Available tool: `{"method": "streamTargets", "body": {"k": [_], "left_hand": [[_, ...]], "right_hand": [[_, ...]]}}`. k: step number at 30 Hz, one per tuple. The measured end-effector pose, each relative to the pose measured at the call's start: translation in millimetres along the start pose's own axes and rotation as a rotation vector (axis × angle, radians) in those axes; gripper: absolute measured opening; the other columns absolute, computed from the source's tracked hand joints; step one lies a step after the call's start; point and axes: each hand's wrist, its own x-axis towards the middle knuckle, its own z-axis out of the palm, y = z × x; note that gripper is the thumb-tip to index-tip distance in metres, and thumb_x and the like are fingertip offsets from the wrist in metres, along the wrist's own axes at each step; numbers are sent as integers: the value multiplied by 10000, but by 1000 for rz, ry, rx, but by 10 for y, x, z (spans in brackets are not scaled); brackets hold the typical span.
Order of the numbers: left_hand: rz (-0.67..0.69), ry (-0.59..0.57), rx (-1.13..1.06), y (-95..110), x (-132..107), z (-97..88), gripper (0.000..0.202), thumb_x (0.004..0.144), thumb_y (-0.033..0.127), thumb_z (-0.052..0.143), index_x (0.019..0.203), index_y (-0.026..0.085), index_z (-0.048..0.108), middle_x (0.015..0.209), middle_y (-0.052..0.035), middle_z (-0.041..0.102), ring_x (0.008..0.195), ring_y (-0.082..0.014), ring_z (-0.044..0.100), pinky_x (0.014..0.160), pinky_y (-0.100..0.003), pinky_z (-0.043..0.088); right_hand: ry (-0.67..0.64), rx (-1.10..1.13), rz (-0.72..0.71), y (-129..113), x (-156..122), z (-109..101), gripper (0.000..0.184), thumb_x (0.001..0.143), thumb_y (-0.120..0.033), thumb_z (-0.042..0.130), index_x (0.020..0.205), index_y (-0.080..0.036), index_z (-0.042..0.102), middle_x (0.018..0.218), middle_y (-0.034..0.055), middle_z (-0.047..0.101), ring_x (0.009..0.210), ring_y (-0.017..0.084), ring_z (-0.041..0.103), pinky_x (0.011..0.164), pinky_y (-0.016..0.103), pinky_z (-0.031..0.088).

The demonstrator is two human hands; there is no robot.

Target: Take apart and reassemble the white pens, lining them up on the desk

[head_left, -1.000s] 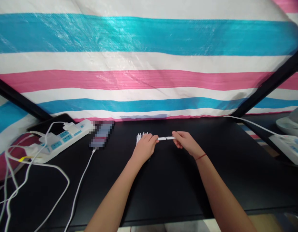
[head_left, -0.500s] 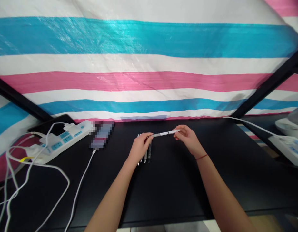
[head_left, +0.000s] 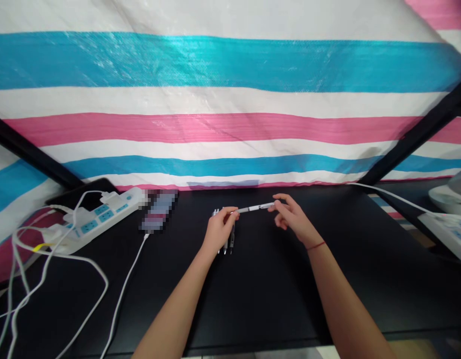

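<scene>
A slim white pen [head_left: 255,208] is held level above the black table [head_left: 275,294], one end in each hand. My left hand [head_left: 220,230] pinches its left end with thumb and fingers closed. My right hand [head_left: 292,218] pinches the right end, its other fingers loosely curled; a red thread circles that wrist. Under my left hand a small row of pens [head_left: 228,240] lies side by side on the table, partly covered by the hand.
A white power strip [head_left: 99,215] with plugs and loose white cables [head_left: 47,264] lies at the left. A phone [head_left: 157,210] on a charging cable sits beside it. Another white power strip [head_left: 445,230] is at the right edge. A striped tarp [head_left: 223,99] closes the back.
Both hands have lifted the white pen off the row and raised it slightly. The row of pens under my left hand has come into sight.
</scene>
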Motion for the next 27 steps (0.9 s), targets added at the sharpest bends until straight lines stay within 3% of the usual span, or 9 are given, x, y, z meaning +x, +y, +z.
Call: {"method": "streamTargets", "body": {"k": [2,5,9,12,15,17,20,23,27], "left_hand": [[-6,6,-33,-16,-1,12,310,872,422,533,1064,209,649,864,-35,726,852,-184,690,809,-308,524],[-7,-9,-109,-45,6,34,325,868,427,539,1073,194,635,863,-45,717,835,-183,686,804,-313,524],[-40,-17,-251,-76,20,60,347,851,436,566,1081,179,607,895,-59,707,833,-179,682,804,-320,530],[-67,-7,-315,-78,24,69,355,838,439,587,1071,173,604,889,-64,706,835,-179,681,818,-331,527],[-76,-6,-366,-71,19,73,350,827,427,604,1059,165,602,886,-68,705,834,-179,680,818,-333,526],[-76,-21,-385,-71,16,75,334,822,411,615,1043,161,601,883,-69,703,842,-179,679,818,-331,526],[-72,-44,-387,-79,14,75,307,819,393,625,1017,159,602,875,-65,698,838,-173,674,817,-330,528],[-71,-48,-387,-76,12,75,304,816,391,630,1010,159,601,881,-65,697,831,-169,668,813,-331,529],[-78,-54,-394,-52,2,80,313,806,403,637,997,157,607,873,-66,700,840,-176,670,815,-334,530]], "right_hand": [[25,-56,29,20,7,-5,385,836,-561,541,940,-191,531,714,-2,618,371,53,423,334,182,241],[12,-76,-9,38,14,-16,352,845,-519,561,792,-172,535,633,-4,589,406,53,418,369,184,281],[-20,25,-93,19,11,-11,280,778,-432,684,865,-192,570,744,6,608,572,98,528,467,206,401],[26,83,-27,7,13,2,360,753,-464,699,976,-222,555,878,26,635,618,122,571,462,219,421],[36,-22,52,17,16,4,359,827,-545,574,846,-187,564,704,17,615,468,91,493,395,212,346],[4,-58,17,27,17,-3,377,844,-537,557,749,-172,554,632,12,587,447,79,459,402,213,334],[-6,31,-57,29,16,-11,295,807,-466,644,868,-186,577,659,-6,589,517,91,494,470,219,389],[14,94,-39,24,20,-5,367,772,-450,689,1021,-215,558,708,-14,600,582,112,538,499,224,422],[53,-1,30,37,37,6,373,804,-548,604,884,-187,558,682,10,611,463,91,478,398,214,339]]}}
